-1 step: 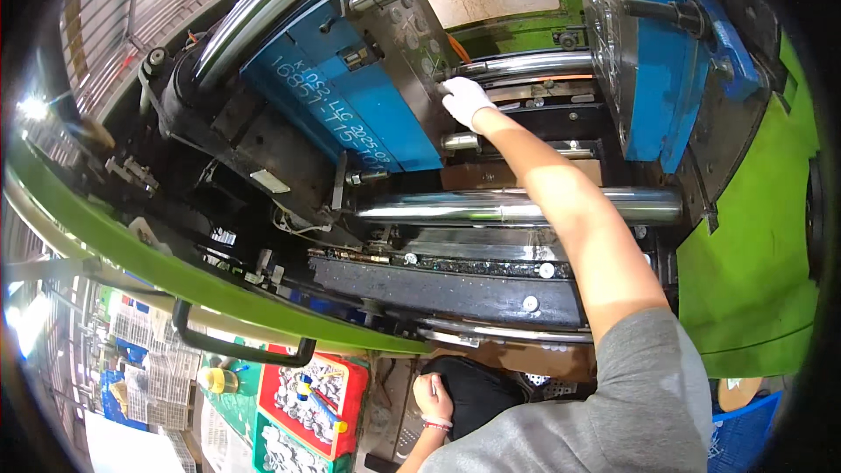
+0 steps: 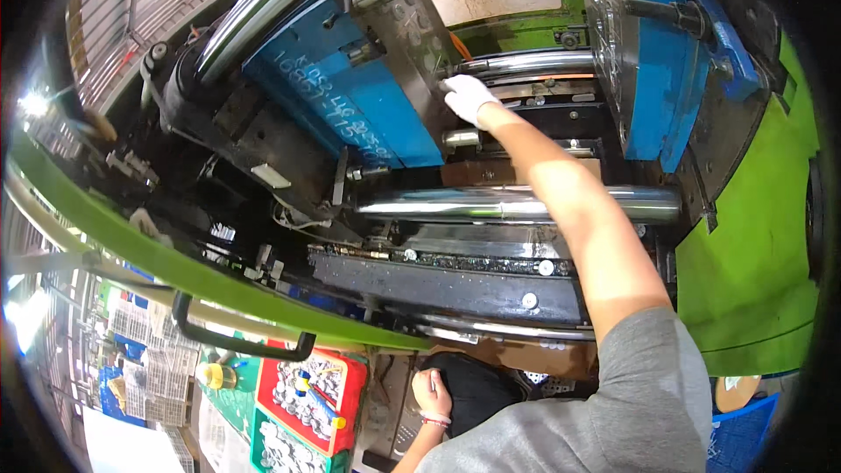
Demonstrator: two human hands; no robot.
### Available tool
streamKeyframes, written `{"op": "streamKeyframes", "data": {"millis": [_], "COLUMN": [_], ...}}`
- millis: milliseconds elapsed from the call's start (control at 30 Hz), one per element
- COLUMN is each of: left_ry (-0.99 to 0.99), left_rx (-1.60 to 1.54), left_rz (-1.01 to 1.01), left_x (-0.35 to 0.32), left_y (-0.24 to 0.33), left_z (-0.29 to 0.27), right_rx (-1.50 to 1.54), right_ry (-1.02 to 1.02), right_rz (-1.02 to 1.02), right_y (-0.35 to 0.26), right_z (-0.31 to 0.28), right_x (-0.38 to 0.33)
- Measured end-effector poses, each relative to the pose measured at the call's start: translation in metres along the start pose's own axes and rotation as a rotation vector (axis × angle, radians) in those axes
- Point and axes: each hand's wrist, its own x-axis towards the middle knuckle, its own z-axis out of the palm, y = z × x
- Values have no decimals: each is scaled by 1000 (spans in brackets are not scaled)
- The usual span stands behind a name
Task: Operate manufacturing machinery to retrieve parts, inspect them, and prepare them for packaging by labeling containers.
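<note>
My right hand (image 2: 471, 101), in a white glove, reaches between the two halves of a blue mould. Its bent fingers are at the lower edge of the left mould half's metal face (image 2: 425, 66), pinched on something I cannot make out. Round shapes and a thin branching piece show on that face. Low in the view, my bare left hand (image 2: 432, 391), with a band at the wrist, is curled beside my black-clad leg (image 2: 477, 390). What it holds, if anything, is hidden. The right mould half (image 2: 653, 61) stands apart across the gap.
Thick steel bars (image 2: 517, 204) cross the machine below my right arm. A green guard edge with a black handle (image 2: 236, 349) runs at lower left. Beyond it are a red crate (image 2: 353, 385) and a green crate (image 2: 337, 462) of small round grey parts. A blue crate (image 2: 745, 429) is at lower right.
The view has shifted slightly, and the left mould half looks more blurred, its round shapes less distinct. My right hand stays at the mould's lower edge; my left hand remains curled.
</note>
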Motion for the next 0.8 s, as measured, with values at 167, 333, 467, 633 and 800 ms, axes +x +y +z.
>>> {"op": "streamKeyframes", "data": {"millis": [167, 333, 467, 633, 800], "left_ry": [-71, -427, -391, -354, -148], "left_rx": [-285, -1102, -1358, -1332, -1357], "left_rz": [-218, -282, -505, -427, -433], "left_x": [16, 69, 114, 123, 106], "left_y": [43, 120, 156, 173, 171], "left_z": [-22, -90, -133, -162, -163], "right_rx": [327, 808, 625, 541, 714], "right_ry": [237, -332, -749, -535, -512], "right_rz": [53, -193, -354, -653, -473], "right_y": [-49, -174, -258, -296, -291], "right_z": [-51, -101, -111, -93, -87], "right_x": [-42, -153, -246, -279, -283]}}
